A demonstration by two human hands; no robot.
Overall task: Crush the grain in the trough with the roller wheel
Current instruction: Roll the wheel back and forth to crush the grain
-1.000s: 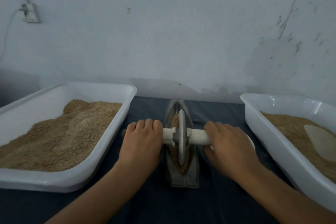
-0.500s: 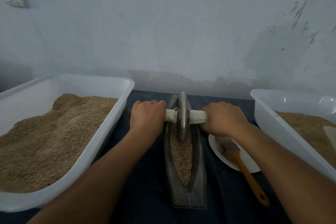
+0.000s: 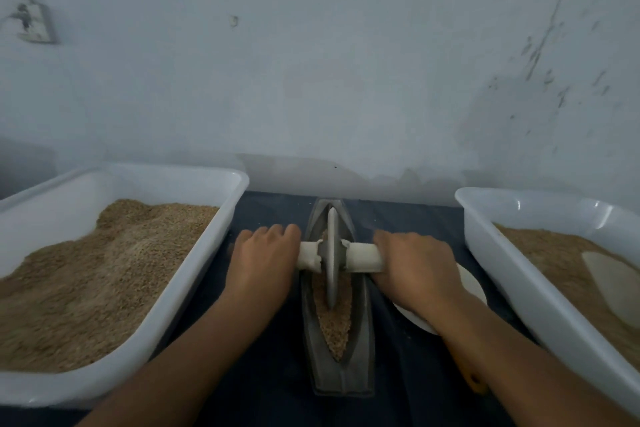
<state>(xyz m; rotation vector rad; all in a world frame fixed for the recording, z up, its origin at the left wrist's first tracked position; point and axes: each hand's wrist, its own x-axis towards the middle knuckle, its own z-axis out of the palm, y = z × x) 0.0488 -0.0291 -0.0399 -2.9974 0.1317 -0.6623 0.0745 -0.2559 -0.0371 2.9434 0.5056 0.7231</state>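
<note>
Partly hidden under the right wrist sit a plate [image 3: 472, 282] and an orange handle [image 3: 473, 378] (its head unseen). Both hands, left [image 3: 263, 262] and right [image 3: 417, 269], grip the axle of the grey wheel [image 3: 331, 260], upright amid tan grain [image 3: 335, 319] in the trough [image 3: 362, 340] on the desk [image 3: 270, 374].

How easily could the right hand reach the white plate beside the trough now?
Probably yes: the right hand hangs right above the white plate, nothing between. But it grips the roller handle and would have to release it first.
</note>
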